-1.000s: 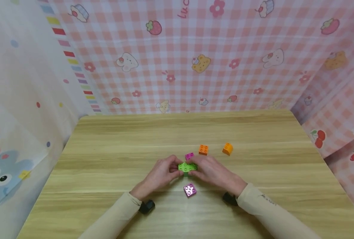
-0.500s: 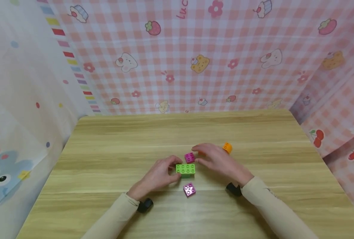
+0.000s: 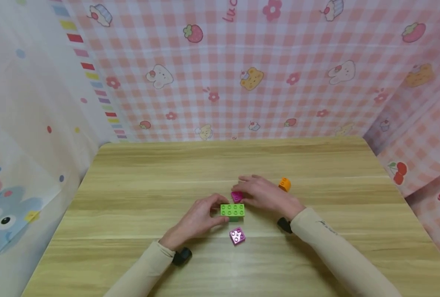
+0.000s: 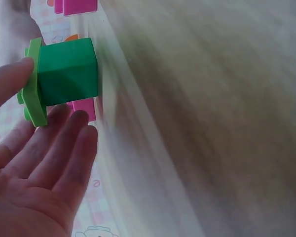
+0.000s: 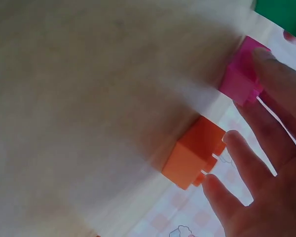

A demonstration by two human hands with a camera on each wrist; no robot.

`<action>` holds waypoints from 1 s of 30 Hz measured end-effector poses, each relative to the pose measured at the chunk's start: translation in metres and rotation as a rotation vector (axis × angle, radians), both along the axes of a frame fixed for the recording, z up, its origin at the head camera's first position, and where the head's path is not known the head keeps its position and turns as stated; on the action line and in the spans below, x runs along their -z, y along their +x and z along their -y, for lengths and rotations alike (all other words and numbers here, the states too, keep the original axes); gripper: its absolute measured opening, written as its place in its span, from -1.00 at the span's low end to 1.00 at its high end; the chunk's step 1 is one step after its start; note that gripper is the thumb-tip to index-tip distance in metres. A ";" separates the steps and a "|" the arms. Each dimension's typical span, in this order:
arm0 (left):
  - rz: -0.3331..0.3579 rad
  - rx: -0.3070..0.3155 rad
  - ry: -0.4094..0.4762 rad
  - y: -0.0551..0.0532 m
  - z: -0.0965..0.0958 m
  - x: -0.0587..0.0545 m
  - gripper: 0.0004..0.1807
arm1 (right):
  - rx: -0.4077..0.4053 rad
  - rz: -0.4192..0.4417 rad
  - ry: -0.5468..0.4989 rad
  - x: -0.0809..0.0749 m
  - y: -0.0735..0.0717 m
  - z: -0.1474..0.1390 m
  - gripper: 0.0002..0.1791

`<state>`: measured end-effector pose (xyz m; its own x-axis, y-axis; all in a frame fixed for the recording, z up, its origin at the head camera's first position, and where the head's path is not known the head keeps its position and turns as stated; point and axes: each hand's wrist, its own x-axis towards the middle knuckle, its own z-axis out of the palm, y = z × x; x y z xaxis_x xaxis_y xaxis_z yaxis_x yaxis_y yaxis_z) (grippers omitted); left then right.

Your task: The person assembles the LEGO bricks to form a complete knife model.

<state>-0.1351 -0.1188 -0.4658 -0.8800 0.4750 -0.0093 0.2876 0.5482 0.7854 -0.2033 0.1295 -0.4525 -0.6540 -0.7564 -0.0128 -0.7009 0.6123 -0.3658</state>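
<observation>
A light green brick (image 3: 232,210) with two rows of studs sits on a darker green block (image 4: 68,70) near the middle of the table. My left hand (image 3: 199,218) grips its left end, thumb on the near side and fingers on the far side. Just behind it, my right hand (image 3: 268,196) pinches a magenta brick (image 5: 240,76) between thumb and index finger, low at the tabletop. Below the right hand's outer fingers stands an orange brick (image 5: 192,153), hidden from the head view. A shiny pinkish-purple brick (image 3: 237,236) lies in front of the green pieces.
An orange brick with a rounded side (image 3: 284,184) lies to the right, beyond my right hand. The wood-grain table (image 3: 138,185) ends at a pink checked cloth (image 3: 190,82) hung behind it.
My right hand first leaves the green brick and moves back and right over the orange brick, then comes left onto the magenta brick. The left hand stays at the green brick.
</observation>
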 end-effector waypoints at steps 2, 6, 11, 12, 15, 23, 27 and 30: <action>-0.003 -0.004 -0.001 0.000 0.000 0.000 -0.56 | 0.006 -0.002 0.015 0.001 0.000 0.001 -0.55; -0.015 -0.011 0.008 0.001 -0.001 0.000 -0.60 | 0.047 0.013 0.001 0.001 0.000 0.001 -0.59; -0.020 -0.018 0.022 0.002 -0.002 0.000 -0.63 | 0.117 0.042 -0.073 -0.004 0.003 -0.004 -0.57; -0.016 -0.020 0.023 0.002 -0.002 0.000 -0.63 | 0.125 0.047 -0.086 -0.005 0.004 -0.005 -0.56; -0.001 -0.028 0.025 0.002 -0.002 -0.001 -0.64 | 0.133 0.064 -0.122 -0.007 0.008 -0.009 -0.55; 0.005 -0.029 0.057 0.001 -0.006 0.000 -0.66 | 0.147 0.065 -0.168 -0.011 0.019 -0.020 -0.52; 0.008 -0.031 0.063 0.001 -0.007 0.001 -0.67 | 0.156 0.068 -0.210 -0.014 0.024 -0.023 -0.50; 0.014 -0.035 0.066 0.001 -0.007 0.001 -0.67 | 0.156 0.064 -0.229 -0.015 0.026 -0.024 -0.50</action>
